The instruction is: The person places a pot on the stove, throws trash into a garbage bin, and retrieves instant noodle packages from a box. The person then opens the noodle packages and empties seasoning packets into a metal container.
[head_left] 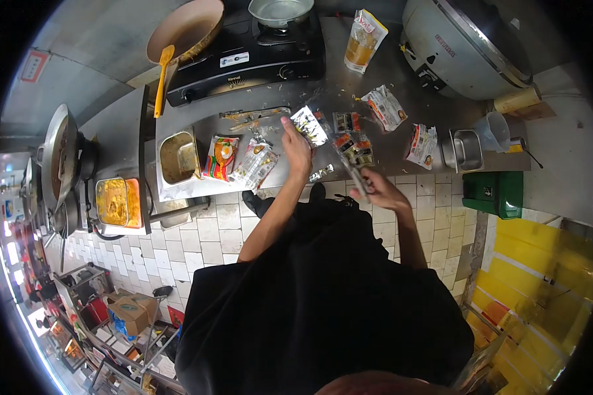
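Note:
My left hand (pixel 298 155) is closed on a shiny silver seasoning sachet (pixel 308 126) with dark print, held above the steel counter. To its right, my right hand (pixel 383 191) grips what looks like a pair of scissors (pixel 358 179), blades pointing up and left; blur hides their detail. Several small clear-and-dark sachets (pixel 356 150) lie beyond the blades. Just left of my left hand is a whitish noodle packet (pixel 257 162), beside a red noodle packet (pixel 222 158). Two more whitish packets (pixel 385 108) (pixel 422 145) rest on the right side.
A black gas stove (pixel 244 79) stands at the back with a pan (pixel 186 33) and an orange spatula (pixel 163 82). Steel containers (pixel 178 158) (pixel 468 150) sit at both ends. A standing pouch (pixel 366 41) and a large cooker (pixel 464 49) are at back right. A green bin (pixel 493 194) is below.

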A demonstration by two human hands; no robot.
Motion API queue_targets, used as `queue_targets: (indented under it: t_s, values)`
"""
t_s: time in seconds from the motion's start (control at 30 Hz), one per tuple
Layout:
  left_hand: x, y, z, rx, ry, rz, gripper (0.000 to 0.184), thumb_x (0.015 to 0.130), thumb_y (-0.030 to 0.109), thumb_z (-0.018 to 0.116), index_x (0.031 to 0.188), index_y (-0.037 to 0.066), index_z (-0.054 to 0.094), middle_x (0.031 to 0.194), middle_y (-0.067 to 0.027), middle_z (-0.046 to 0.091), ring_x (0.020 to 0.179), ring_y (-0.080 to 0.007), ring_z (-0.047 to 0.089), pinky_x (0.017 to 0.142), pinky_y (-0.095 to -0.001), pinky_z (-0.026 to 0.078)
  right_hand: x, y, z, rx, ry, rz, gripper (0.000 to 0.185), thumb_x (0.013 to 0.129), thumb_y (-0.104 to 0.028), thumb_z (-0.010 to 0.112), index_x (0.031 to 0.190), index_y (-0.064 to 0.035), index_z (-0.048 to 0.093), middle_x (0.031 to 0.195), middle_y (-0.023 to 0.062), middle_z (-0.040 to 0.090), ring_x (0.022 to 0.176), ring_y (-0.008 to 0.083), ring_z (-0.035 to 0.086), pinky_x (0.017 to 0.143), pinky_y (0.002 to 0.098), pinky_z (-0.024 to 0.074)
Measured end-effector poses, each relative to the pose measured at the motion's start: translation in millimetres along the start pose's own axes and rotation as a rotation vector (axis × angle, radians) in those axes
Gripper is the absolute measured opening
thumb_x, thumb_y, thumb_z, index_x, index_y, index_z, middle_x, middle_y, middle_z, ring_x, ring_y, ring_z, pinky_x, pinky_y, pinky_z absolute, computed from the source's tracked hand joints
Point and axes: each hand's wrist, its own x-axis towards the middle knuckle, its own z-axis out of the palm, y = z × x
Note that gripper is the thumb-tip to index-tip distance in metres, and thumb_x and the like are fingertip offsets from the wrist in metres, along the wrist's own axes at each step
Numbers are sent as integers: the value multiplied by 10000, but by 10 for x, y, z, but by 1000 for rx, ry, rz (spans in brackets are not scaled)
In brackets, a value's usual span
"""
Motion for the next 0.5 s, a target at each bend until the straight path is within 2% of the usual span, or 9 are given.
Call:
queue_targets:
  t_s: [0.13, 0.23, 0.33, 0.4, 0.5]
  values:
    - [64, -132, 3, 34, -23, 46, 607, 1028, 629, 315, 723, 133, 485, 526, 50, 409, 368, -86, 365, 326, -282, 276, 107, -224, 280, -34, 72, -122, 481, 767, -371, 858, 855, -33, 528, 821, 55, 545, 770, 175, 533, 720, 335, 464]
    - [71, -110, 7, 41, 2, 75, 607, 1036, 613, 310, 700, 135, 472, 521, 57, 375, 374, -78, 327, 331, -279, 248, 141, -394, 278, 23, 57, -39, 492, 758, -386, 865, 863, -29, 543, 823, 52, 544, 777, 173, 525, 721, 335, 461]
    - [79, -85, -48, 59, 38, 105, 602, 1036, 615, 315, 690, 140, 447, 525, 63, 349, 382, -75, 298, 339, -284, 235, 173, -356, 296, -44, 54, -107, 381, 838, -304, 812, 919, -50, 540, 794, -9, 461, 732, 100, 461, 634, 286, 428]
    - [59, -47, -75, 58, 42, 91, 598, 1035, 616, 318, 680, 146, 425, 528, 64, 337, 388, -74, 283, 345, -289, 232, 182, -379, 325, -44, 88, -119, 362, 842, -298, 811, 894, -56, 547, 771, -29, 453, 710, 81, 448, 608, 266, 405]
    - [108, -36, -110, 89, 89, 118, 638, 1063, 557, 289, 611, 114, 371, 490, 30, 364, 372, -104, 346, 343, -295, 281, 184, -396, 356, 54, 72, -88, 337, 844, -284, 813, 862, -62, 561, 734, -54, 445, 670, 53, 425, 576, 238, 372]
